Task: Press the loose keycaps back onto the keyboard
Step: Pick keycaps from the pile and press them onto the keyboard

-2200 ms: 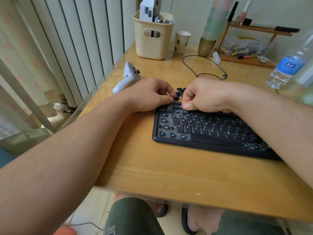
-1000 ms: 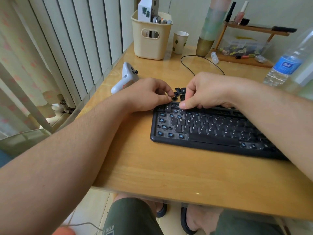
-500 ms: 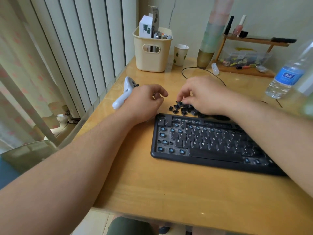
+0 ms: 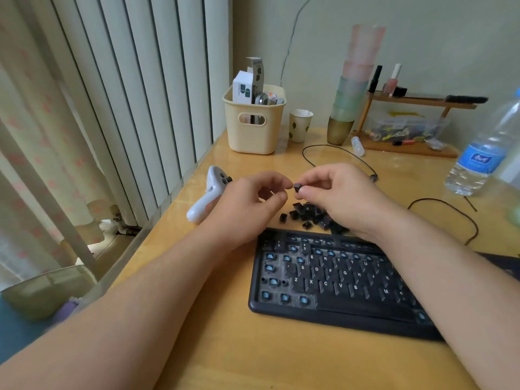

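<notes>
Your left hand (image 4: pixel 253 204) and right hand (image 4: pixel 334 198) are bare: no gloves, rings, watch; forearms uncovered, no sleeves visible.

— How much of the keyboard (image 4: pixel 332 288) shows?

— Its right end is hidden under the right forearm (image 4: pixel 450 282), and the top row is too blurred to read.

— And the loose keycaps (image 4: pixel 306 213) behind the keyboard?

— The right hand (image 4: pixel 337 198) covers the right side of the pile. Legends on them are too small to tell.

— The keycap (image 4: pixel 297 187) pinched in that hand?

— Mostly buried between fingertips; its legend cannot be read.

— Anything cut by the frame?

— The water bottle (image 4: pixel 484 153), far right of the keyboard, loses its right side at the edge.
</notes>
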Action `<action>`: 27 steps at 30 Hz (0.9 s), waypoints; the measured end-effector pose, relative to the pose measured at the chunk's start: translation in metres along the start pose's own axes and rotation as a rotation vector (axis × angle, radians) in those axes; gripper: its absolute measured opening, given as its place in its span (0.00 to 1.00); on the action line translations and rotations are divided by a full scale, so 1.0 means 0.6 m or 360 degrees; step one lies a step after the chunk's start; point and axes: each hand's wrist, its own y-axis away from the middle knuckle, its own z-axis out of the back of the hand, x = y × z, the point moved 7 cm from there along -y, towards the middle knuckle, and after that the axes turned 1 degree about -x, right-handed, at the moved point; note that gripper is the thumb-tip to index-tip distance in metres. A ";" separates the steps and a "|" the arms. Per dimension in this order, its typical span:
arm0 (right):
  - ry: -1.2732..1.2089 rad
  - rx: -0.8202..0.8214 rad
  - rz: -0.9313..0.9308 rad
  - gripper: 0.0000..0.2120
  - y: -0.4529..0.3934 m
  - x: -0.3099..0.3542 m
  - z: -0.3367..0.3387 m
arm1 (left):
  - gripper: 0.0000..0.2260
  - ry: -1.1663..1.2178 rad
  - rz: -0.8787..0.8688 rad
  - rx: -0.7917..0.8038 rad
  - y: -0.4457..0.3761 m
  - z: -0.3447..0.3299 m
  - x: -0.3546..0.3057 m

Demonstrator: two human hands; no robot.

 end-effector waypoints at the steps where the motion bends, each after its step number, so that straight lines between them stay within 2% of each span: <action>1: -0.0332 -0.0041 -0.0084 0.06 0.008 -0.010 0.001 | 0.06 0.0122 -0.0033 0.0004 0.003 -0.001 -0.011; 3: -0.0602 -0.0044 -0.0183 0.08 0.024 -0.026 -0.008 | 0.09 0.0343 -0.0089 0.0046 0.011 -0.007 -0.029; 8: -0.0769 -0.0005 -0.0214 0.09 0.043 -0.038 -0.014 | 0.10 0.0605 -0.0133 0.0116 0.018 -0.016 -0.042; 14: -0.0802 0.0055 -0.0208 0.10 0.059 -0.041 -0.010 | 0.08 0.0622 -0.0142 0.0187 0.024 -0.024 -0.049; 21: -0.0801 0.0016 -0.0159 0.06 0.064 -0.036 -0.007 | 0.08 0.0637 -0.0099 0.0192 0.023 -0.024 -0.043; 27: -0.0848 -0.0020 -0.0123 0.15 0.069 -0.024 -0.015 | 0.16 0.0591 -0.0063 0.0354 0.024 -0.033 -0.039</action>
